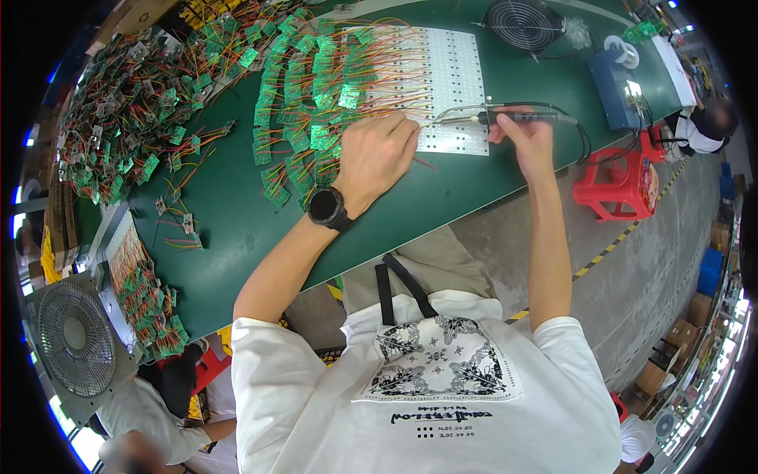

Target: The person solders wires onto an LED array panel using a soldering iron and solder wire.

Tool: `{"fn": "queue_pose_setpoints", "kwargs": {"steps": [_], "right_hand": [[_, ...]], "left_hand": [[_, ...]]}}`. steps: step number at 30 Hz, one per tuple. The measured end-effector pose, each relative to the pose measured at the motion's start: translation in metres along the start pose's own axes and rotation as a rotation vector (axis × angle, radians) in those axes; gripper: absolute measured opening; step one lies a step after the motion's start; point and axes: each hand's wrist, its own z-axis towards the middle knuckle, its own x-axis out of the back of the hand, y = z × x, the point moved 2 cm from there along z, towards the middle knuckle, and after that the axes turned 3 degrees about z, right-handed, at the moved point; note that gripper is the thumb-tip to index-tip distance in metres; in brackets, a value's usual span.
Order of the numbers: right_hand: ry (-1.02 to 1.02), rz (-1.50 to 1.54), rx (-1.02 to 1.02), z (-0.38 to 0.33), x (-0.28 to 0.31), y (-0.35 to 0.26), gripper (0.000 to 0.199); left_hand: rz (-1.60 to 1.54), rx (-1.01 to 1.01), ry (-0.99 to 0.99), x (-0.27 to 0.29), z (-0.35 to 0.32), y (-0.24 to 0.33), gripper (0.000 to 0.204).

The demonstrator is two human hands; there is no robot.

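My right hand (523, 141) grips the dark handle of a soldering iron (493, 118), its metal tip pointing left. A thin metal guide runs along the top of the iron. My left hand (380, 150), with a black watch on the wrist, is closed beside the iron's tip; its fingertips are hidden, so what they hold cannot be made out. Both hands are at the near edge of a white perforated board (466, 87). Red and yellow wires (395, 67) lie across that board in rows, joined to green circuit boards (322, 67) on its left.
A big heap of wired circuit boards (126, 110) covers the table's left. At the right stand a blue box (616, 87) with a solder spool (625, 52) and a black round fan (521, 25). A red stool (620, 186) is beside the table. A co-worker (150, 411) sits lower left.
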Motion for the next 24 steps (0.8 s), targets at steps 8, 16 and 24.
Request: {"fn": "queue_pose_setpoints", "kwargs": {"steps": [8,16,24], "right_hand": [[-0.007,-0.015,0.014,0.000,0.001,0.000,0.021],[0.074,0.033,0.039,0.003,0.005,0.005,0.022],[0.056,0.220,-0.079,0.007,0.015,0.003,0.024]], "left_hand": [[-0.017,-0.007,0.015,0.000,0.000,0.001,0.005],[0.020,0.003,-0.024,-0.001,0.000,0.001,0.005],[-0.088,-0.014,0.009,0.010,0.006,0.005,0.007]]}}
